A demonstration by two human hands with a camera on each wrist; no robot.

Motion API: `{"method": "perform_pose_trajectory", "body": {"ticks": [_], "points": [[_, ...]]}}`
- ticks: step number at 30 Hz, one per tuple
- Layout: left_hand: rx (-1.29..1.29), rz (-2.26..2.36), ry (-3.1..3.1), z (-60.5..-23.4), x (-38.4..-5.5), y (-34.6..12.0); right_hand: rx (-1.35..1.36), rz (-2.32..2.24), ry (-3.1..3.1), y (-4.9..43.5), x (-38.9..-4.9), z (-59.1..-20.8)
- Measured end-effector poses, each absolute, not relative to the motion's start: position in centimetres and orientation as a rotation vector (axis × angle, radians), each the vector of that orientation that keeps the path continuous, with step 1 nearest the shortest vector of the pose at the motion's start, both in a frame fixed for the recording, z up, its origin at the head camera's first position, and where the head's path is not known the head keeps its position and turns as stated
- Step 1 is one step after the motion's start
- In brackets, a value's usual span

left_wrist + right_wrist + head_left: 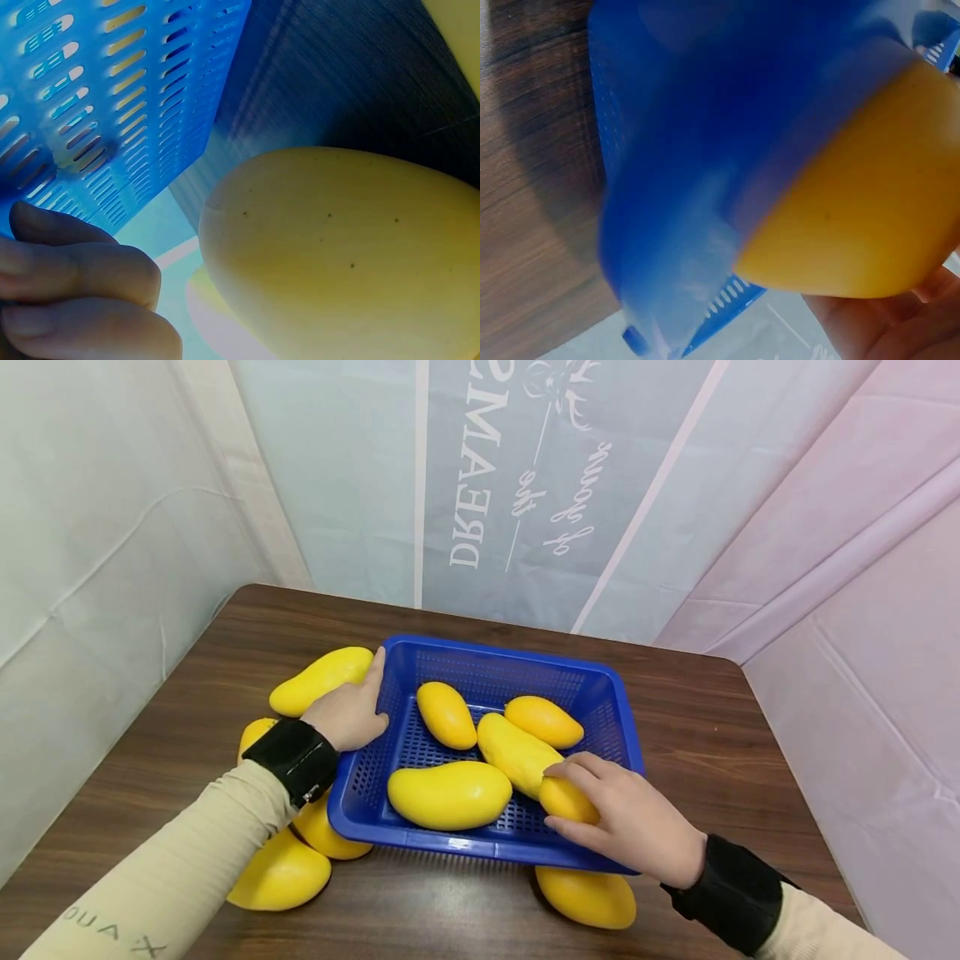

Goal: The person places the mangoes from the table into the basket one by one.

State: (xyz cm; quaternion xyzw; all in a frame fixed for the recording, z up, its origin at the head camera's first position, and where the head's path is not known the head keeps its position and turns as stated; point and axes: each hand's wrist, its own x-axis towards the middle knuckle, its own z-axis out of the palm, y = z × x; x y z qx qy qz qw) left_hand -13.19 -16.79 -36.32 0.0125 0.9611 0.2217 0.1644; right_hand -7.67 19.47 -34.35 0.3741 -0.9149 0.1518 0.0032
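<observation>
A blue plastic basket (487,842) with slotted walls holds several yellow mangoes. My left hand (348,710) holds its left rim, the thumb over the inner side and the index finger stretched along the edge. In the left wrist view, curled fingers (90,277) lie beside the slotted outer wall. My right hand (633,814) grips a small orange-yellow mango (567,800) inside the basket's front right corner. Next to that mango lies a longer mango (517,753). Another long one (450,795) rests along the front wall, and two smaller mangoes (447,716) lie farther back.
On the brown wooden table (697,735), several mangoes (281,872) lie left of the basket, partly hidden by my left arm. One mango (322,681) is at the back left, another (587,897) by the front wall. A printed curtain (480,485) hangs behind.
</observation>
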Motion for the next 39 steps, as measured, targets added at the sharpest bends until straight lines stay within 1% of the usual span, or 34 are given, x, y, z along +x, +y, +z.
{"method": "perform_pose_trajectory", "body": {"ticks": [20, 39], "points": [[0.019, 0.641, 2.733, -36.3, -13.2, -16.7, 1.295, 0.349, -2.875, 18.6, -7.8, -36.0], [0.026, 0.625, 2.740, -36.1, -13.1, -16.7, 1.421, 0.392, -2.866, 18.6, -8.4, -36.8]]}}
